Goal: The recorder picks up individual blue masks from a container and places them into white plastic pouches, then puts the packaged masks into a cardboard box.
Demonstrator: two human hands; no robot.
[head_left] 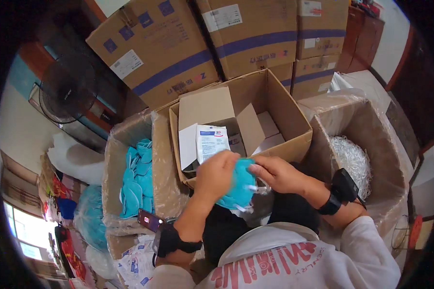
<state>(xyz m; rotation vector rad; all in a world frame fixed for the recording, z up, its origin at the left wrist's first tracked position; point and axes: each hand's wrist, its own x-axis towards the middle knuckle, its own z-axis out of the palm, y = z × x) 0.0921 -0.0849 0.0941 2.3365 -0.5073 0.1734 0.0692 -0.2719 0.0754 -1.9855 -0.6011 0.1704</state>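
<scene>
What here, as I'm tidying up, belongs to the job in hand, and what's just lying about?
Seemingly in use:
- teal mask, held by left hand and right hand
- loose masks
- white packet
- open carton
- white strands

Seemingly lying about:
- fan
- stacked cartons

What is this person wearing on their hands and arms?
The left hand and right hand are ungloved. Each wrist carries a black strap with a dark device; what looks like a thin dark cable hangs from the right one. Pale sleeves leave the forearms bare.
</scene>
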